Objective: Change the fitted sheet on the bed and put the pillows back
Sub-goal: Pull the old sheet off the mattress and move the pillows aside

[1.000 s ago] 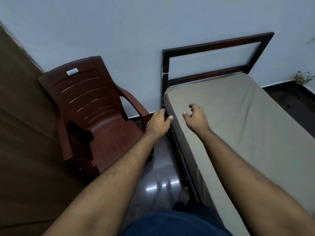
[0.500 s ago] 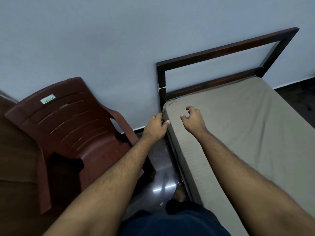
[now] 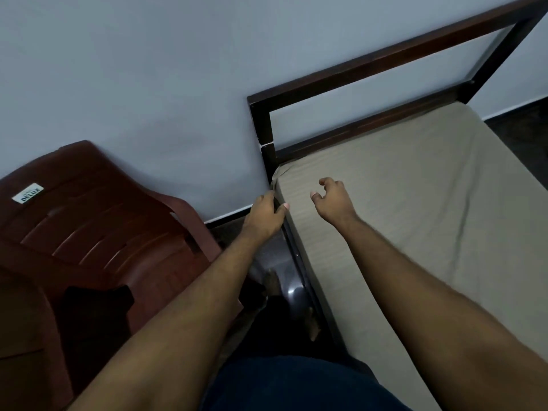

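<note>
The bed (image 3: 299, 280) is a single one with a dark wooden frame, and its open headboard (image 3: 385, 63) stands against the pale wall. On the frame lies a mattress, fully covered by a beige fitted sheet (image 3: 415, 203) with faint stripes. The sheet has some soft creases toward the right side and is bunched a little at the near head corner. The floor (image 3: 284, 280) beside the bed is dark and glossy, and a brown plastic chair (image 3: 98, 232) stands on it.
</note>
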A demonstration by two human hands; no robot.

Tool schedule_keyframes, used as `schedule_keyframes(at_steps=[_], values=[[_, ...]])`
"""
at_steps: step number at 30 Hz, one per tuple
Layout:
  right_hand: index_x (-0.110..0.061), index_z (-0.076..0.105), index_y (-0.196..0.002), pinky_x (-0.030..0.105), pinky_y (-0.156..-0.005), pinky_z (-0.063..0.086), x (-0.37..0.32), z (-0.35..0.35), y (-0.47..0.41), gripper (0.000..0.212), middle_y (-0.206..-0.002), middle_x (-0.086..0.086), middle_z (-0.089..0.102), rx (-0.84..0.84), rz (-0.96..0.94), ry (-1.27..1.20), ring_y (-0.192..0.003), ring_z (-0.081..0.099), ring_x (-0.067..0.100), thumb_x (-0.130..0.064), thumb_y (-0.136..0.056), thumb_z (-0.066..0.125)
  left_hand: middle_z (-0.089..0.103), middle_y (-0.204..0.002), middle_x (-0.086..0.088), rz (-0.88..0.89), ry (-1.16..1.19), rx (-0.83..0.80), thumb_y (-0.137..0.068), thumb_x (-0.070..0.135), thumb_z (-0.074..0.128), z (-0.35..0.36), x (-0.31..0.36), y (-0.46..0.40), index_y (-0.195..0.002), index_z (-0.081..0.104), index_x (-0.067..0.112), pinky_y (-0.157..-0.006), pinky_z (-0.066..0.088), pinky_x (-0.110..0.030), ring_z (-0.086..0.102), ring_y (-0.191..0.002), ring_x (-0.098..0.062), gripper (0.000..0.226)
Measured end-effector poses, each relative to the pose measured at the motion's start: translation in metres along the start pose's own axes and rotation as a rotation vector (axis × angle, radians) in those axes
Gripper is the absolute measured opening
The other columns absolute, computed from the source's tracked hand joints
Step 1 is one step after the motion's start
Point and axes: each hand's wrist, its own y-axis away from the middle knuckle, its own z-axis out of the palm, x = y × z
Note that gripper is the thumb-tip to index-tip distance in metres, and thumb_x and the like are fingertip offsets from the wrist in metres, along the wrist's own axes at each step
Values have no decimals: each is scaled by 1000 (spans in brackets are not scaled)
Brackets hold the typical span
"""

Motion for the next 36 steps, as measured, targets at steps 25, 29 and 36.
schedule_keyframes(at_steps=[25, 29, 36], values=[[-9, 35, -156, 26, -115, 28, 116, 204, -195, 62, -160, 9, 38, -131, 2, 79, -144, 39, 25, -13, -98, 57, 47, -154, -10, -36, 218, -171, -105, 23, 47, 168, -143, -238, -155, 37, 13, -115, 37, -34, 47, -139, -26, 52], [-5, 55, -141, 35, -108, 43, 165, 237, -190, 47, -150, 15, 49, 91, -264, 200, -132, 51, 31, -4, -94, 59, 54, -143, -16, -2, 187, -102, -100, 0, 45, 190, -161, -245, -144, 51, 7, -92, 31, -10, 54, -126, -30, 45], [-17, 66, -95, 39, -80, 43, 176, 249, -200, 11, -123, 4, 60, 260, -226, 359, -108, 51, 29, -26, -90, 64, 60, -138, -15, 73, 136, 46, -100, 1, 50, 195, -183, -266, -138, 58, 5, -95, 30, -8, 55, -125, -28, 39]])
